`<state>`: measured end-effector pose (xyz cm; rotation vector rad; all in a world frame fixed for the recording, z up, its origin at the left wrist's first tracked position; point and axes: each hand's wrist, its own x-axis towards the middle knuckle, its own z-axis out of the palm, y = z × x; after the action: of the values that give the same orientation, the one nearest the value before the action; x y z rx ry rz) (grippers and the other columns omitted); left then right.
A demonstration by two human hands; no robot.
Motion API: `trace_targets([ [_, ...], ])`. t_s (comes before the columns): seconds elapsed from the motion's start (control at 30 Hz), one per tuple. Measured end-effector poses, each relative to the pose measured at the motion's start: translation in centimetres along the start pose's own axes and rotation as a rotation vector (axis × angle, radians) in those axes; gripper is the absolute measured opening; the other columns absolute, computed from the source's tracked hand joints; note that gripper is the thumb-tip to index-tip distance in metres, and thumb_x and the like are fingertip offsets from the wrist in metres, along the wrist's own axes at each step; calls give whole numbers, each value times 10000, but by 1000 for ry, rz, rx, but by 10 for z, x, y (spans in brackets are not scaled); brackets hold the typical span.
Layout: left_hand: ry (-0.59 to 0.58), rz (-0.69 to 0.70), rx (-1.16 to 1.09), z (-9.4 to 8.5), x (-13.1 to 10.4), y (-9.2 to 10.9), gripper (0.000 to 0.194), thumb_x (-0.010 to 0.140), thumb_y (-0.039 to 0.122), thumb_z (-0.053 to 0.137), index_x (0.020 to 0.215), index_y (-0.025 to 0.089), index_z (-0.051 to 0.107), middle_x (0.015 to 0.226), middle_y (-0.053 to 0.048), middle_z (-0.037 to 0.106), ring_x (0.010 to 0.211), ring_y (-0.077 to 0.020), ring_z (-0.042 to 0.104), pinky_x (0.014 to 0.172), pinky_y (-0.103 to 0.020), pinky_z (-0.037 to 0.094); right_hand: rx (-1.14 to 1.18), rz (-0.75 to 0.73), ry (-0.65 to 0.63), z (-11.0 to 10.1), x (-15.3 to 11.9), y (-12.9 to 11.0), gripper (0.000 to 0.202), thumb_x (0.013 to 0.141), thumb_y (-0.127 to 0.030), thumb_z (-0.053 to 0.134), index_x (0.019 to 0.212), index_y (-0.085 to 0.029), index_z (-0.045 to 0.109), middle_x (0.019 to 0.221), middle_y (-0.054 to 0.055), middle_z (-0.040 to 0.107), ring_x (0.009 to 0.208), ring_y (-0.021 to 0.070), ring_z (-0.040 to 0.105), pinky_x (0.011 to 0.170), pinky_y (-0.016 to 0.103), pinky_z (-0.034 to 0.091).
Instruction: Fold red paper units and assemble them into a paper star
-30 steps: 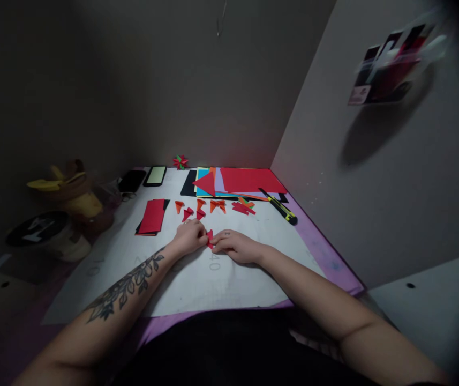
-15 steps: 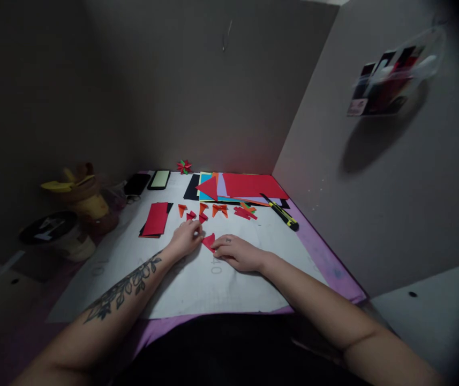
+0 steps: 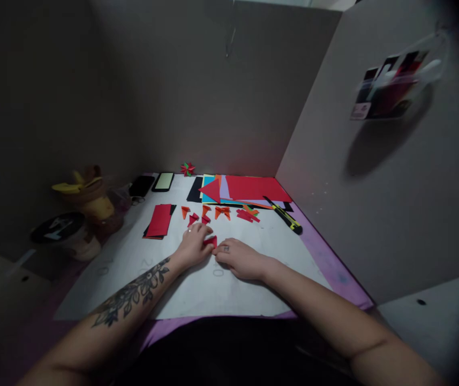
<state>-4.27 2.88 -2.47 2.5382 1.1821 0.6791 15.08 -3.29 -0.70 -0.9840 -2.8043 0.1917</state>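
Observation:
A small folded piece of red paper (image 3: 212,242) lies on the white sheet (image 3: 253,297), partly covered by my fingers. My left hand (image 3: 195,244) is over its left side, with the fingers bent onto it. At its lower right edge, my right hand (image 3: 239,258) pinches the paper with the thumb and fingers together. Just beyond my hands are small folded red pieces (image 3: 193,219) and folded orange pieces (image 3: 222,213). A stack of red rectangles (image 3: 159,220), with dark and orange edges showing beneath, sits to the left.
A yellow and black utility knife (image 3: 283,215) lies at the right, beside red paper scraps (image 3: 247,215). Coloured sheets (image 3: 257,188) are piled at the back. A phone (image 3: 163,182), a red-green paper star (image 3: 188,169) and a dark-lidded tub (image 3: 62,236) stand further left.
My left hand has moved right, onto the red paper, and now covers much of it. My right hand stays at the paper's right edge. The whole view has shifted slightly.

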Motion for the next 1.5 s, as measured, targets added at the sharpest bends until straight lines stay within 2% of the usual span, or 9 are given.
trace_targets([
  [0.2, -66, -166, 95, 1, 1, -1, 284, 790, 332, 535, 1066, 275, 573, 1129, -82, 497, 1057, -280, 459, 824, -416, 405, -16, 30, 29, -3, -1, -9, 161, 787, -94, 491, 885, -190, 575, 930, 65, 634, 962, 204, 523, 983, 421, 292],
  [0.3, -66, -168, 100, -1, 3, -5, 227, 812, 370, 518, 997, 279, 613, 1084, -75, 509, 1010, -269, 477, 800, -400, 408, 14, 47, 74, -1, -3, -11, 158, 781, -94, 497, 874, -196, 572, 869, 56, 627, 915, 195, 527, 988, 417, 285],
  [0.5, -52, -149, 96, -5, 4, -11, 160, 814, 276, 508, 887, 259, 649, 1022, -72, 532, 996, -260, 496, 795, -373, 406, 50, 52, 147, 3, -7, -11, 143, 761, -96, 507, 813, -194, 595, 741, 51, 606, 806, 203, 498, 814, 336, 390],
  [0.7, -68, -92, 114, -6, 6, -9, 228, 810, 167, 460, 946, 251, 623, 1003, -64, 560, 955, -233, 521, 783, -338, 405, 244, 32, 326, 10, -12, -3, 183, 755, -82, 520, 855, -186, 633, 763, 51, 623, 792, 175, 530, 800, 308, 417],
  [0.83, -67, -58, 109, -4, 6, -10, 237, 808, 147, 446, 955, 228, 612, 978, -75, 574, 953, -230, 524, 791, -333, 404, 249, 177, 456, 17, -7, 3, 203, 798, -116, 509, 941, -180, 637, 819, 63, 644, 855, 190, 531, 834, 343, 409],
  [1.07, -54, 12, -55, -6, 4, -12, 180, 831, 207, 444, 872, 199, 619, 903, -69, 583, 888, -205, 534, 792, -317, 410, 303, 319, 423, 22, 10, 7, 310, 815, -134, 518, 1112, -197, 584, 983, 68, 647, 935, 202, 526, 865, 367, 411],
  [1.27, -104, 114, -127, -13, 2, -7, 129, 755, 309, 588, 727, 183, 582, 857, -58, 570, 849, -204, 512, 755, -309, 403, 403, 414, 503, 29, 10, 10, 336, 793, -148, 537, 1126, -185, 555, 965, 77, 629, 936, 202, 540, 846, 366, 440],
  [1.4, 13, 24, -315, -16, 2, 1, 151, 808, 295, 510, 714, 177, 528, 745, -19, 551, 696, -147, 494, 642, -258, 392, 607, 525, 631, 27, 10, 10, 283, 789, -231, 548, 1067, -182, 571, 997, 67, 617, 855, 167, 577, 768, 311, 473],
  [1.5, 80, -90, -455, -16, 0, 11, 167, 798, 307, 517, 699, 173, 519, 665, 12, 545, 588, -113, 456, 561, -230, 360, 758, 613, 669, 21, 12, 8, 199, 798, -295, 527, 930, -167, 604, 806, 23, 623, 708, 139, 563, 661, 266, 464],
])
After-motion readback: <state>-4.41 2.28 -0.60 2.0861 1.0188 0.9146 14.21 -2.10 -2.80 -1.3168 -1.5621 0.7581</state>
